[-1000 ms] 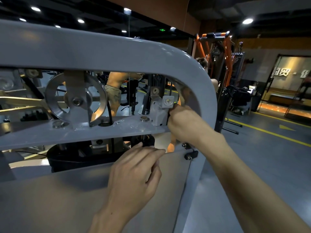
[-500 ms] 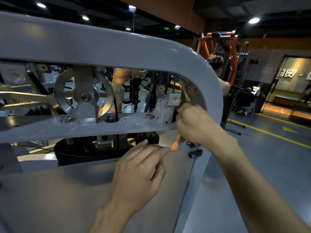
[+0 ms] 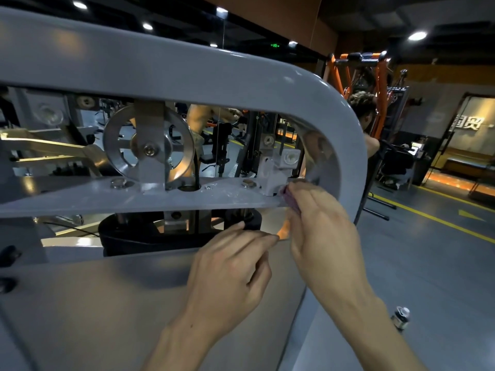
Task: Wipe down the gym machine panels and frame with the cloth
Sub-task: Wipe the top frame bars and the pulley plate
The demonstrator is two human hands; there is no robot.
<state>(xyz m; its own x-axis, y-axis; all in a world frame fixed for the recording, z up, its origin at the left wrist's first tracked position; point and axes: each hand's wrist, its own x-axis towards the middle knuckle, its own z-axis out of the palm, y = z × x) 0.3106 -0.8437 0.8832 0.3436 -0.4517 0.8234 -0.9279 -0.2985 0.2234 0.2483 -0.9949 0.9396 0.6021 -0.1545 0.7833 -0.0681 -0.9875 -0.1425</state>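
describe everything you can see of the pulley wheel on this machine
The pulley wheel is a silvery, shiny metal disc with cut-out openings between its spokes. It stands upright on edge inside the grey frame, below the top rail. A grey bracket runs down across its face, with a bolt at the hub, and meets the horizontal plate. A dark cable drops from its right rim into a hole in that plate. Neither hand touches it.
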